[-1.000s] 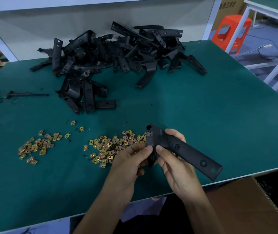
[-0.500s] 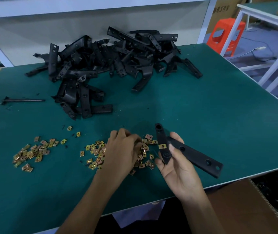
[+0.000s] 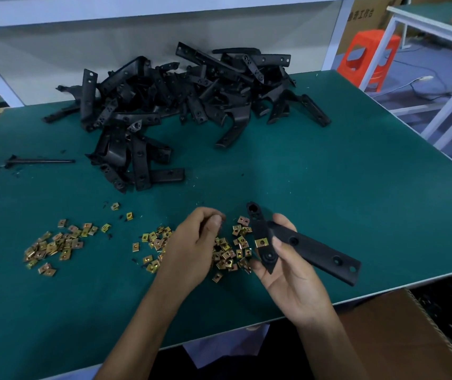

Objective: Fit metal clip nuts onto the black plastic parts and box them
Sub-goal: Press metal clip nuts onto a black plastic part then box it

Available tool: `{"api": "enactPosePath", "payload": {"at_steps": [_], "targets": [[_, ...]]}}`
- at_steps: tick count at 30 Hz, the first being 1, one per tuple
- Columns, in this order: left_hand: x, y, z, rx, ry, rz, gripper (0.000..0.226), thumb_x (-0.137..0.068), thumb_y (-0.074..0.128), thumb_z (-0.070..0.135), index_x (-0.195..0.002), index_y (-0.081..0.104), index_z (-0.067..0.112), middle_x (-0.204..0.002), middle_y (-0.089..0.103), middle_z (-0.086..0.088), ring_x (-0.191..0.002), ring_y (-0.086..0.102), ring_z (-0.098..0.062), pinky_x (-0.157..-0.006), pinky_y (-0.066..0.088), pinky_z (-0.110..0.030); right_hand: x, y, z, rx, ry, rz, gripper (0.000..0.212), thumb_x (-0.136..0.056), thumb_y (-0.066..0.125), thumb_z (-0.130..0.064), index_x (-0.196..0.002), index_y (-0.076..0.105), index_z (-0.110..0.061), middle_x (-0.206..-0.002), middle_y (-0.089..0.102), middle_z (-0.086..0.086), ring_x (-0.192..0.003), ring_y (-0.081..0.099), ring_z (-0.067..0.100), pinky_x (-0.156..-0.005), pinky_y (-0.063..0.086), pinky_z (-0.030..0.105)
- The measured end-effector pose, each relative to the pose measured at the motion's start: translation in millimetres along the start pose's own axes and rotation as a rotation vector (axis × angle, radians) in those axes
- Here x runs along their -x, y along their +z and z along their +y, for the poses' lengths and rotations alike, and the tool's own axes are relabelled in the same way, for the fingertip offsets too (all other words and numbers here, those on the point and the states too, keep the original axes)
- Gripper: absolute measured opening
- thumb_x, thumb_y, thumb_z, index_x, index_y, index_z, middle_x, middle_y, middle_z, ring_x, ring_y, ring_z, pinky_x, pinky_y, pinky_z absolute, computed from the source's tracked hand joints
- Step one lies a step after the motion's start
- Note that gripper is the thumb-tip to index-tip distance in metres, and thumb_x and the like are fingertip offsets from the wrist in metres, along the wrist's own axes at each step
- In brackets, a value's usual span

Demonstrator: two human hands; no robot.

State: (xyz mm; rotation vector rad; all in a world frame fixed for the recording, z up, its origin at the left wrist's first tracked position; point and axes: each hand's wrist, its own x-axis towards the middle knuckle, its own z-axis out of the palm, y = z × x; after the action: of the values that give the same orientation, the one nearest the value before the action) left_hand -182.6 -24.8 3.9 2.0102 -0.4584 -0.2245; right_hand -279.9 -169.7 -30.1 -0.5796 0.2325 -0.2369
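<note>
Head: likely stiff, light part (image 3: 310, 251) was gripped at its bend by right hand (image 3: 288, 283) beside nuts (image 3: 231, 255); left hand (image 3: 192, 248) was curled, contents unclear.

Black plastic parts (image 3: 181, 105) are seen on a teal-green counter (image 3: 329, 174), brass-gold clip nuts (image 3: 54, 245) scattered, an orange stool (image 3: 367, 56) behind.

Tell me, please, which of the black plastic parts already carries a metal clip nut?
The black part held in the right hand: a gold clip nut sits on its narrow arm. The others lie in the pile at the back.
</note>
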Motion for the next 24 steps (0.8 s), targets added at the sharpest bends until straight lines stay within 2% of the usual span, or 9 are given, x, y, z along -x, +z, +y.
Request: {"api": "enactPosePath", "payload": {"at_steps": [1, 3, 5, 7, 10, 12, 14, 19, 24], "targets": [[3, 2, 3, 0.094, -0.021, -0.023, 0.018, -0.104, 0.044, 0.034, -0.097, 0.06, 0.038, -0.082, 0.064, 0.021, -0.069, 0.056, 0.002, -0.066, 0.045, -0.019, 0, 0, 0, 0.005, 0.004, -0.003, 0.034, -0.092, 0.054, -0.007, -0.113, 0.071, -0.029, -0.115, 0.072, 0.007, -0.088, 0.071, 0.017, -0.064, 0.056, 0.028], [8, 8, 10, 0.239, -0.064, -0.048, 0.02, -0.105, 0.046, 0.029, -0.095, 0.061, 0.038, -0.071, 0.059, 0.014, -0.062, 0.051, -0.007, -0.061, 0.045, -0.026, 1, 1, 0, 0.011, 0.013, -0.016, 0.034, -0.093, 0.056, -0.006, -0.114, 0.07, -0.028, -0.119, 0.071, 0.008, -0.093, 0.071, 0.018, -0.066, 0.057, 0.029], [11, 12, 16, 0.359, -0.114, -0.057, 0.021, -0.102, 0.054, 0.021, -0.092, 0.066, 0.035, -0.072, 0.061, 0.014, -0.066, 0.054, -0.005, -0.061, 0.047, -0.02, 2, 2, 0, 0.006, 0.019, -0.028, 0.034, -0.093, 0.053, -0.006, -0.117, 0.067, -0.027, -0.117, 0.072, 0.007, -0.093, 0.072, 0.016, -0.067, 0.058, 0.029], [13, 14, 22, 0.537, -0.186, -0.075, 0.023, -0.097, 0.061, 0.01, -0.088, 0.073, 0.027, -0.081, 0.068, 0.008, -0.074, 0.06, -0.005, -0.064, 0.05, -0.016, 3, 3, -1, 0.002, 0.019, -0.048, 0.035, -0.091, 0.058, -0.007, -0.121, 0.061, -0.024, -0.115, 0.073, 0.006, -0.093, 0.072, 0.016, -0.069, 0.058, 0.029], [14, 14, 26, 0.724, -0.267, -0.077, 0.024, -0.093, 0.065, 0.003, -0.089, 0.076, 0.024, -0.089, 0.073, -0.002, -0.081, 0.064, -0.013, -0.07, 0.054, -0.022, 3, 2, -1, -0.002, 0.031, -0.064, 0.035, -0.093, 0.054, -0.005, -0.119, 0.064, -0.025, -0.115, 0.074, 0.007, -0.094, 0.073, 0.017, -0.07, 0.059, 0.029], [13, 15, 27, 0.773, -0.296, -0.062, 0.024, -0.092, 0.066, 0.003, -0.097, 0.077, 0.023, -0.092, 0.075, -0.005, -0.084, 0.067, -0.015, -0.076, 0.055, -0.028, 3, 1, 0, -0.002, 0.041, -0.05, 0.039, -0.094, 0.048, -0.003, -0.115, 0.069, -0.028, -0.115, 0.074, 0.007, -0.096, 0.073, 0.017, -0.071, 0.059, 0.03], [13, 16, 28, 0.816, -0.324, -0.055, 0.023, -0.09, 0.066, 0.001, -0.097, 0.079, 0.019, -0.097, 0.075, -0.011, -0.086, 0.067, -0.019, -0.077, 0.054, -0.03, 3, 0, 1, 0.005, 0.04, -0.04, 0.04, -0.093, 0.048, -0.002, -0.115, 0.069, -0.028, -0.117, 0.074, 0.007, -0.099, 0.073, 0.018, -0.072, 0.059, 0.03], [13, 16, 31, 0.892, -0.384, -0.057, 0.018, -0.086, 0.069, 0.0, -0.089, 0.079, 0.014, -0.092, 0.074, -0.011, -0.075, 0.065, -0.014, -0.062, 0.054, -0.02, 0, 0, 1, 0.038, 0.021, -0.046, 0.042, -0.08, 0.07, -0.011, -0.116, 0.071, -0.033, -0.126, 0.07, 0.009, -0.106, 0.069, 0.021, -0.085, 0.058, 0.034], [11, 14, 34, 0.924, -0.457, -0.042, 0.022, -0.088, 0.066, 0.001, -0.08, 0.082, 0.015, -0.083, 0.075, -0.006, -0.065, 0.064, -0.009, -0.053, 0.05, -0.017, 0, 0, 2, 0.073, 0.016, -0.066, 0.049, -0.08, 0.07, -0.01, -0.124, 0.063, -0.031, -0.135, 0.064, 0.015, -0.117, 0.064, 0.028, -0.097, 0.053, 0.042]]}}
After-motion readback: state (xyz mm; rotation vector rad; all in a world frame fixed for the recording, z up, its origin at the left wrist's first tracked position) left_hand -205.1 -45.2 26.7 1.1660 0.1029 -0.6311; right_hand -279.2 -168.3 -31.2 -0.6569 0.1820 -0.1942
